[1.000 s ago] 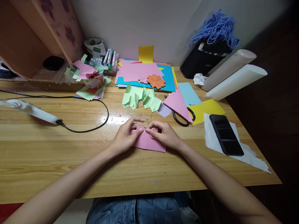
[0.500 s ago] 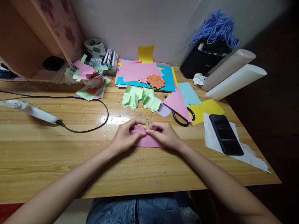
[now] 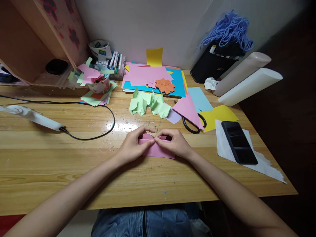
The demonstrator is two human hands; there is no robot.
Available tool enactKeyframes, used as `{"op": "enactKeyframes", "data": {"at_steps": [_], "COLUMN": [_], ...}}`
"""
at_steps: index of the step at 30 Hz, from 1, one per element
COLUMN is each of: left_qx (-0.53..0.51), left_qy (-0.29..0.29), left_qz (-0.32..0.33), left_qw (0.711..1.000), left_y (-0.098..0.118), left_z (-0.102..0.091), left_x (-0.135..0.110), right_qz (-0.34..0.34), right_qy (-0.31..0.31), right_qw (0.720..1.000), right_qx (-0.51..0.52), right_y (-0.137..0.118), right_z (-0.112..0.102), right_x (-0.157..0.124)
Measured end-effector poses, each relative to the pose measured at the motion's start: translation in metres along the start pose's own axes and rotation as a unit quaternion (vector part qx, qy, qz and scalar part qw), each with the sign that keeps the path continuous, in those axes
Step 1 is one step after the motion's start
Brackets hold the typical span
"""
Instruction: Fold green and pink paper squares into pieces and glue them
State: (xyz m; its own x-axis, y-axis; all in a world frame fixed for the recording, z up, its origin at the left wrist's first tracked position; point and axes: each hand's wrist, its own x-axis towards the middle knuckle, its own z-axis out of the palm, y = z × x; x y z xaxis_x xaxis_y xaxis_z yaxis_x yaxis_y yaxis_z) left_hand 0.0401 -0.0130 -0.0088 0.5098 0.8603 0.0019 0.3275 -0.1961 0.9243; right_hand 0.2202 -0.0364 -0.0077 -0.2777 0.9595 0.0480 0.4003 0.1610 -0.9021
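A pink sheet of folded paper lies on the wooden table between my hands. From the left, my left hand pinches its upper fold with thumb and index finger. My right hand does the same from the right, so the two thumbs almost meet at the middle of the fold. The paper's far edge is partly hidden behind the fingers. Beyond the hands stand light green folded paper pieces. To their right, a pink paper triangle covers part of the black-handled scissors.
An orange paper flower rests on stacked coloured sheets. At left are a white device with a black cable and a cup of paper scraps. A phone lies at right, near two upright tubes.
The pink paper's near edge has tilted slightly, its right corner now lower. Both hands keep their pinch and have barely shifted.
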Motion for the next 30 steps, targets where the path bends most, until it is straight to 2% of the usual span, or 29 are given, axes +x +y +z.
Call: {"op": "enactKeyframes", "data": {"at_steps": [6, 11, 16, 20, 23, 26, 28, 30], "left_qx": [-0.002, -0.012, -0.033, -0.06, -0.087, -0.128, -0.151, -0.148], "left_qy": [0.007, 0.026, 0.081, 0.126, 0.087, -0.014, -0.075, -0.097], "left_qz": [-0.002, -0.013, -0.047, -0.06, -0.077, -0.112, -0.126, -0.123], "left_qw": [1.0, 0.999, 0.995, 0.988, 0.989, 0.985, 0.978, 0.977], "left_y": [0.001, 0.001, -0.001, -0.004, -0.003, 0.001, 0.003, 0.005], "left_z": [0.0, 0.0, -0.003, -0.006, -0.006, -0.004, -0.003, -0.002], "left_x": [0.0, 0.001, 0.002, 0.003, 0.003, 0.001, -0.001, -0.002], "right_qz": [0.001, 0.029, 0.051, 0.069, 0.067, 0.048, 0.033, 0.021], "right_qy": [0.019, 0.037, 0.073, 0.078, 0.11, 0.136, 0.132, 0.12], "right_qw": [1.0, 0.999, 0.995, 0.989, 0.987, 0.988, 0.989, 0.991], "right_qx": [-0.005, -0.001, 0.05, 0.101, 0.091, 0.062, 0.051, 0.048], "right_y": [0.002, 0.005, 0.008, 0.012, 0.013, 0.011, 0.009, 0.007], "right_z": [0.001, -0.003, -0.009, -0.01, -0.01, -0.011, -0.01, -0.008], "right_x": [0.0, 0.001, 0.005, 0.006, 0.006, 0.006, 0.005, 0.004]}}
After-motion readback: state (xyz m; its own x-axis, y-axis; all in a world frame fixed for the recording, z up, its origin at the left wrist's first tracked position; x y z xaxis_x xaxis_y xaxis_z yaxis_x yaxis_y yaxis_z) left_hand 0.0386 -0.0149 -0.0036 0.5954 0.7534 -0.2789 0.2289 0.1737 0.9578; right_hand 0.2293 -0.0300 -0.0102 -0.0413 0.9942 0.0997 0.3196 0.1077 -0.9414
